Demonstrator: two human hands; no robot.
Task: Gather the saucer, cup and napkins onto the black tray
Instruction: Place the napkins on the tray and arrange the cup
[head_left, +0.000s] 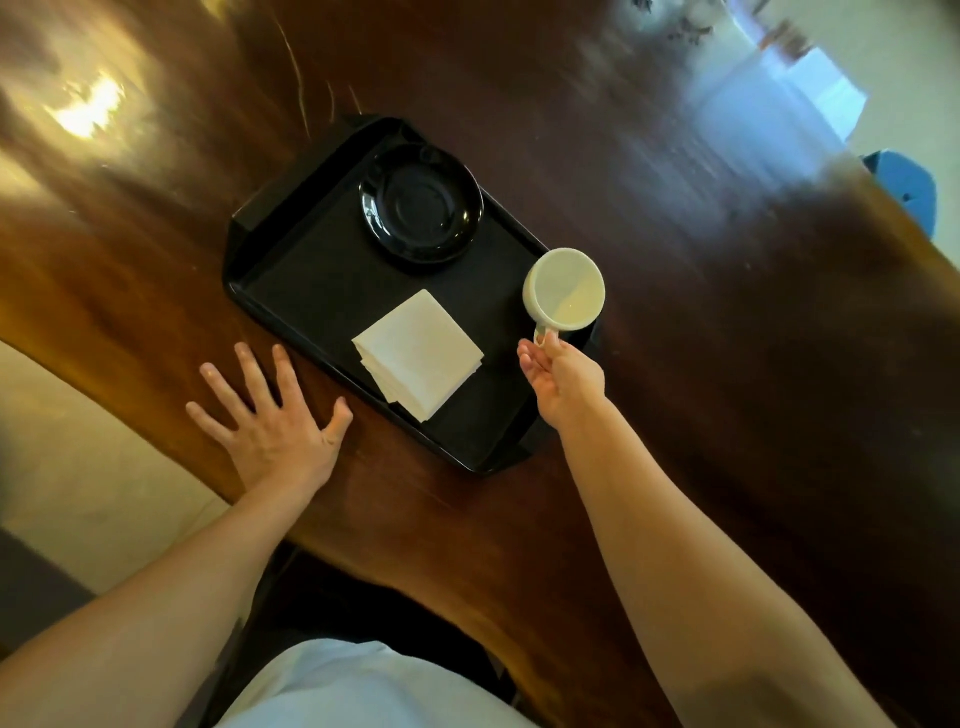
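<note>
Glossy wooden table (675, 260), blue chair (906, 189)

R hand (563, 382) gripping cup (565, 289) (by handle), tray (311, 275)

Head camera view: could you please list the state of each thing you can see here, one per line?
Black tray: flat on the wooden table.
Saucer: on the tray, nothing on it.
Napkins: stacked on the tray.
Cup: upright, looks empty, held by its handle over the tray's edge.
Right hand: shut on the cup handle.
Left hand: open, flat on the table.

One saucer (422, 203), one cup (564, 289), one tray (311, 270).
</note>
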